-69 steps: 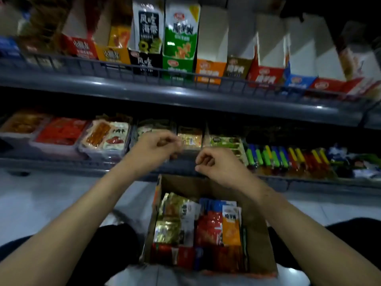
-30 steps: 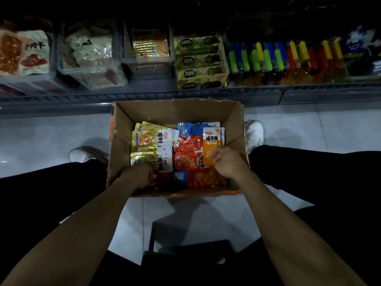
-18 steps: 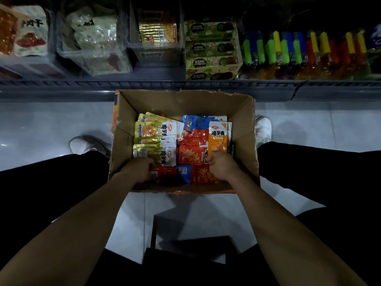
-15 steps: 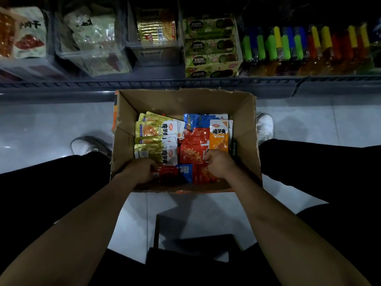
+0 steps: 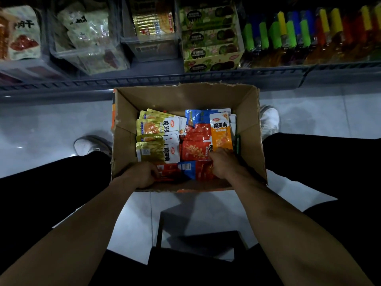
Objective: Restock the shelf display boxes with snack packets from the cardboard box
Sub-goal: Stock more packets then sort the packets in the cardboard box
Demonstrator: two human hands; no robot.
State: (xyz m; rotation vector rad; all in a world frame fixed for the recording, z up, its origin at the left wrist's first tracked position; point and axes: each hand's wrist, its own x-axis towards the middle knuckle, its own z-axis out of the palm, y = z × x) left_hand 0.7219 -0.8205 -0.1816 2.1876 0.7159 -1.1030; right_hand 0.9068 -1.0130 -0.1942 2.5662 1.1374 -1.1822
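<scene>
An open cardboard box (image 5: 189, 96) sits on the floor between my feet, filled with snack packets: gold ones (image 5: 156, 139) at the left, red ones (image 5: 193, 150) in the middle, an orange one (image 5: 221, 131) at the right, blue ones (image 5: 198, 115) behind. Both hands reach into the box's near end. My left hand (image 5: 142, 175) curls its fingers round the red packets (image 5: 168, 169) lying along the near wall. My right hand (image 5: 223, 163) grips the other end of that red and blue bundle, fingertips tucked under the orange packet's lower edge.
Just beyond the box runs the low shelf rail (image 5: 144, 79). On the shelf stand clear display bins (image 5: 90, 56) with packets, a green display box (image 5: 212, 60) and rows of coloured bottles (image 5: 299, 34). My white shoes (image 5: 269, 120) flank the box on pale floor tiles.
Earlier my hands were up at the shelf; they dropped into the box. Over the last half second both hands stayed at the near packets, the right one closing a little further over them.
</scene>
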